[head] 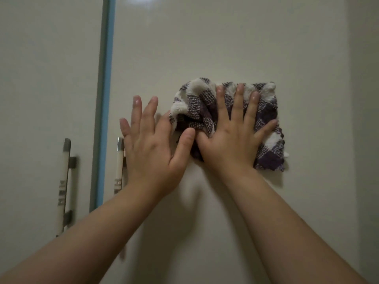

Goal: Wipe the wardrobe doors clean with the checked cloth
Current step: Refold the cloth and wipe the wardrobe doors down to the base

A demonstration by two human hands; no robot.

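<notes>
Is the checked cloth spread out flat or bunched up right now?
Bunched on its left side: the checked cloth shows thick folds there, lying flatter beneath the right hand.

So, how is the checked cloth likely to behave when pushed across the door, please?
The checked cloth looks soft and floppy: it bunches in folds beside the right hand, so it will probably crumple. It likely glides easily, as the wardrobe door looks glossy. Only the pressing hand seems to hold it up, so it would probably drop if released.

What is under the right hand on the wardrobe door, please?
The checked cloth, pressed against the door by the right hand. The door surface behind the cloth is hidden.
</notes>
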